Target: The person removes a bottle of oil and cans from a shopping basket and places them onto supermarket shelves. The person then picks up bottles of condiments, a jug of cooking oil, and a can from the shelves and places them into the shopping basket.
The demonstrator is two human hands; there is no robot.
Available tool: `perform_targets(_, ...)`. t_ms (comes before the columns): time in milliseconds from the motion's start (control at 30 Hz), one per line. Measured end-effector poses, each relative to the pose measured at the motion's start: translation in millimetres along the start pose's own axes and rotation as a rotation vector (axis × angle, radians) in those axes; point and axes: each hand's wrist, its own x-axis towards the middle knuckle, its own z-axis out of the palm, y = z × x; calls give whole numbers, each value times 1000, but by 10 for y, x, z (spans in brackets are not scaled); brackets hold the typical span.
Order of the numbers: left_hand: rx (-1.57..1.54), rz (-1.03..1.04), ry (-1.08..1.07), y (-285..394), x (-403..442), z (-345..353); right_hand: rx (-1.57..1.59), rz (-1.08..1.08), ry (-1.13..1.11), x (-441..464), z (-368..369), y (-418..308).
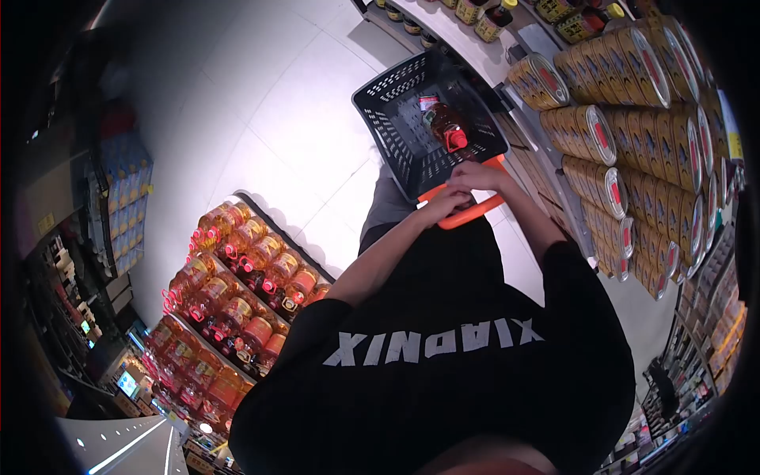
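Observation:
A dark grey shopping basket (388, 131) with slotted sides hangs or stands in front of my body, tilted in the view. Its orange handle (473, 215) is on the side nearest me. My left hand (446, 205) is closed round the handle's left part. Beside it and partly overlapping, my right hand (478, 176) curls over the orange bar, with some fingertips hidden. Inside the basket lies a bottle of dark reddish liquid (445, 120) with a red cap. Next to the bottle is a small white and pink label or packet (428, 103).
To the left stands a tiered display of large oil bottles (257, 247) with red caps. Close on the right are stacked golden tins (606, 71). Yellow-capped bottles (492, 22) line a shelf ahead. Pale tiled floor (261, 87) stretches ahead, and blue cartons (127, 202) stand farther left.

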Motion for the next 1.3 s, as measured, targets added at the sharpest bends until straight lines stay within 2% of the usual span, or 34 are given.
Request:
perform_targets(100, -360, 52, 342, 89, 309, -345, 208, 34, 417, 591, 349, 54)
perform_targets(167, -544, 102, 395, 92, 562, -573, 496, 138, 664, 783, 540, -314)
perform_targets(267, -363, 62, 536, -356, 1099, -964, 630, 196, 872, 1347, 770, -155)
perform_targets(367, 161, -7, 490, -130, 998, -1396, 662, 336, 845, 1577, 691, -124)
perform_targets(433, 430, 85, 478, -213, 848, -1620, 567, 425, 832, 1755, 674, 150)
perform_targets(500, 623, 77, 426, -343, 682, -1885, 475, 554, 806, 1907, 535, 350)
perform_targets(533, 712, 54, 390, -440, 561, -2025, 454, 595, 821, 2153, 624, 826)
perform_targets(567, 800, 29, 354, -550, 493, -2135, 423, 633, 771, 2140, 425, 803)
perform_targets(633, 692, 107, 338, -407, 295, -2164, 523, 620, 892, 2326, 334, 1065)
perform_targets(700, 613, 137, 377, -265, 244, -2114, 478, 492, 980, 2926, 622, 2171)
perform_targets(733, 592, 127, 420, -275, 262, -2070, 504, 488, 971, 3081, 687, 2414)
perform_targets(833, 568, 122, 562, -450, 365, -1964, 552, 861, 903, 3136, 492, 2146)
perform_targets(867, 581, 112, 582, -473, 388, -1935, 634, 738, 795, 3027, 485, 2158)
perform_targets(967, 592, 88, 598, -490, 315, -1854, 475, 769, 829, 3109, 671, 2031)
perform_targets(1000, 574, 64, 589, -508, 324, -1866, 697, 669, 907, 3114, 700, 2011)
perform_targets(1100, 538, 104, 592, -501, 421, -1929, 562, 683, 794, 3050, 666, 2052)
perform_targets(1233, 638, 86, 597, -557, 411, -1874, 354, 548, 685, 2787, 830, 1904)
perform_targets(1300, 617, 45, 581, -519, 407, -1845, 462, 493, 664, 2741, 826, 1641)
